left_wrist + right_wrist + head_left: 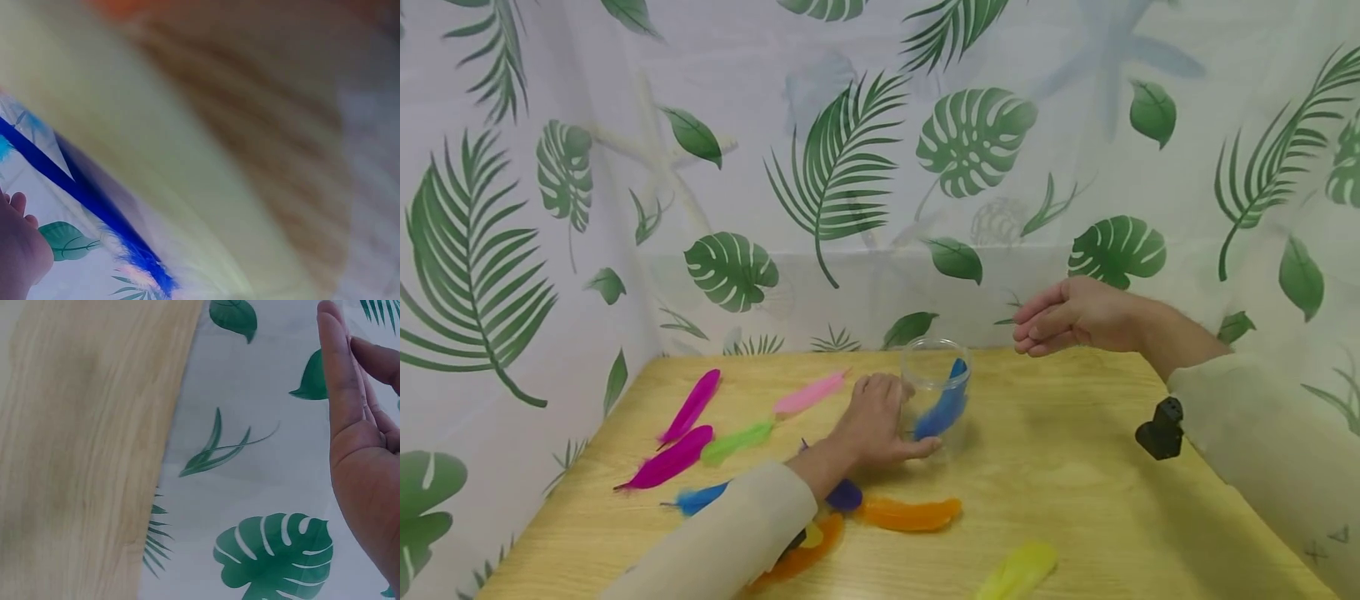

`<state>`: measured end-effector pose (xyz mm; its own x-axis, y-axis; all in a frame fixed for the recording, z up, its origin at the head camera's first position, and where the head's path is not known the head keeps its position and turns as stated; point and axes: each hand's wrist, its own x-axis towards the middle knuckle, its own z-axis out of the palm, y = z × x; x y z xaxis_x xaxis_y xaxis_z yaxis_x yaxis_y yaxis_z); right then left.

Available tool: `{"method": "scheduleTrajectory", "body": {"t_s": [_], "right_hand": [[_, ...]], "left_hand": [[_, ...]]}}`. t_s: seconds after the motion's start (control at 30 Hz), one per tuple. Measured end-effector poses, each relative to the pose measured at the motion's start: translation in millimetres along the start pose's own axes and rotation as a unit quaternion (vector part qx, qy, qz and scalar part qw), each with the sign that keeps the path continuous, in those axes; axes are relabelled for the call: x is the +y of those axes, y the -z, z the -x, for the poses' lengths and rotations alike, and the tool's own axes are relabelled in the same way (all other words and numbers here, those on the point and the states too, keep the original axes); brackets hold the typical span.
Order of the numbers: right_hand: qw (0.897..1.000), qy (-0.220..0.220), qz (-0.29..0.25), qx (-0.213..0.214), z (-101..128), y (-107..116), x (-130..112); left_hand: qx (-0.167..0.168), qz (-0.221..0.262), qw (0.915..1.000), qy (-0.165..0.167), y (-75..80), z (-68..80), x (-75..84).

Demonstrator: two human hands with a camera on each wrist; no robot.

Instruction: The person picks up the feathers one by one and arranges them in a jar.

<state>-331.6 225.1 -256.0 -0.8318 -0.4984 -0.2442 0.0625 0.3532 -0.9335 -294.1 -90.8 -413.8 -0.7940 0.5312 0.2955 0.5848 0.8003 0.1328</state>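
A clear plastic cup [917,379] stands toward the back of the wooden table, with a blue feather [946,407] leaning inside it. My left hand [872,421] holds the cup from the left, thumb across its lower front and fingers along its far left side. To the right, my right hand [1078,317] is raised above the table's back edge, apart from the cup. Its fingers are nearly straight with the thumb beside them, and nothing shows between them in the right wrist view. A dark blue feather [846,496] lies under the left wrist.
Magenta feathers [692,404], a green feather [737,442] and a pink feather [811,394] lie at left. An orange feather [910,514] and a yellow feather [1018,571] are nearer the front. The left sleeve [730,533] covers part of another blue feather [696,500]. Leaf-print cloth [865,308] hangs behind.
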Motion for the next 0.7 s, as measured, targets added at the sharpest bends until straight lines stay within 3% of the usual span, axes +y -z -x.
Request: {"method": "scheduleTrajectory", "body": {"t_s": [0.27, 0.7], "right_hand": [[0.999, -0.031, -0.012, -0.021, -2, -8, 28], [0.997, -0.041, -0.025, -0.058, -9, -33, 68]], "left_hand": [[0.007, -0.003, 1.0, -0.003, 0.1, 0.3, -0.5], [0.002, 0.002, 1.0, -0.001, 3.7, -0.7, -0.3]]}}
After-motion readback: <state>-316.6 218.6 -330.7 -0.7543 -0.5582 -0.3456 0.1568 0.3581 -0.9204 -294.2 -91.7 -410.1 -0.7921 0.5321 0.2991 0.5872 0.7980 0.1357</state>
